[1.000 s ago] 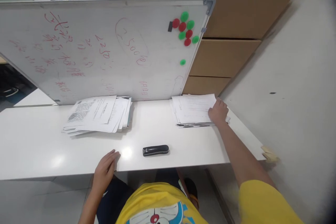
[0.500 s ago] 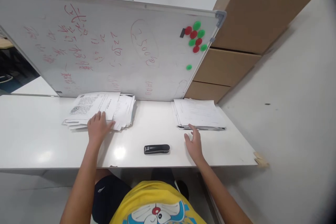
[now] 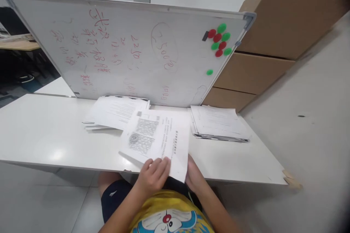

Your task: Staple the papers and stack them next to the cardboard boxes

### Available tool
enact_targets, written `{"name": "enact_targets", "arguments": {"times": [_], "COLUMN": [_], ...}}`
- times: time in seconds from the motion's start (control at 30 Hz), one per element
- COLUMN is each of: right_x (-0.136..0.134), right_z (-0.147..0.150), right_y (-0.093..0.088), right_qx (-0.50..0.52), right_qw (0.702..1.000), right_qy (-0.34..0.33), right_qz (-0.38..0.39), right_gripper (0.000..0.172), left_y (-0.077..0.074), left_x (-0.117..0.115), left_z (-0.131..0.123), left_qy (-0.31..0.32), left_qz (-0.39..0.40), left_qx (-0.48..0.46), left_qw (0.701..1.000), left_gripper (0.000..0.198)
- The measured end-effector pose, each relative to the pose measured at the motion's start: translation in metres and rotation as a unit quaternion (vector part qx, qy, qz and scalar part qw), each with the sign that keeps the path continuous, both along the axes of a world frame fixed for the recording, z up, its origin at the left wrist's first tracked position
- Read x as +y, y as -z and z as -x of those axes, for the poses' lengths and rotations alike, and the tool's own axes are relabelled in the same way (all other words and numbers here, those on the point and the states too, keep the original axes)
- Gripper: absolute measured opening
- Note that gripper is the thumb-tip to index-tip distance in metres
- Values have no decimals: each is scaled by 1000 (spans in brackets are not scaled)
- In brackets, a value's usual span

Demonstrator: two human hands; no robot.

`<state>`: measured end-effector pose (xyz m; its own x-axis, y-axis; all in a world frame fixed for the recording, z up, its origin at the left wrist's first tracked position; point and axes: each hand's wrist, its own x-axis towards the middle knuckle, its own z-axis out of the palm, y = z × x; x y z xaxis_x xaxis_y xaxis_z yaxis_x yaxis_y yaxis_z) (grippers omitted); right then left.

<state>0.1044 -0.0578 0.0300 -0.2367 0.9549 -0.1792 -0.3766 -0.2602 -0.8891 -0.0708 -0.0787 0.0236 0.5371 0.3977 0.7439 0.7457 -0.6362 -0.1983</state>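
Both my hands hold a thin set of printed sheets (image 3: 155,138) above the near edge of the white table (image 3: 49,142). My left hand (image 3: 153,175) grips its bottom edge from the top, fingers curled over the paper. My right hand (image 3: 194,176) holds the lower right corner from beneath, mostly hidden by the sheets. The top page bears a dense block of print and a round stamp. A stack of papers (image 3: 115,112) lies behind it to the left, another stack (image 3: 218,123) to the right. The black stapler is hidden under the held sheets.
A whiteboard (image 3: 142,51) with red writing and red and green magnets (image 3: 219,40) leans at the table's back. Stacked cardboard boxes (image 3: 262,62) stand behind it on the right. A wall runs along the right side. The table's right corner (image 3: 290,182) is chipped.
My left hand took a set of sheets off the left stack and pulled it toward me. My right hand came in to grip it. The held sheets now cover the stapler.
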Motion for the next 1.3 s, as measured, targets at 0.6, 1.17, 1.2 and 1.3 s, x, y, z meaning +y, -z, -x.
{"name": "enact_targets", "arguments": {"times": [0.6,1.17,1.2,1.3], "right_x": [-7,4,5,7], "right_z": [-110,-106,-106,-109], "right_y": [40,79,80,83], "right_qx": [-30,-32,-29,-27], "right_qw": [952,931,932,935], "right_qy": [291,360,357,348], "right_qz": [91,50,52,57], "right_gripper": [58,77,77,78], "left_y": [7,7,5,-6], "left_x": [118,157,159,162], "left_z": [113,151,149,147], "left_qy": [-256,-264,-238,-149], "left_qz": [213,163,158,149], "left_qx": [70,7,45,160], "left_qw": [940,951,957,964], "left_gripper": [53,58,56,54]}}
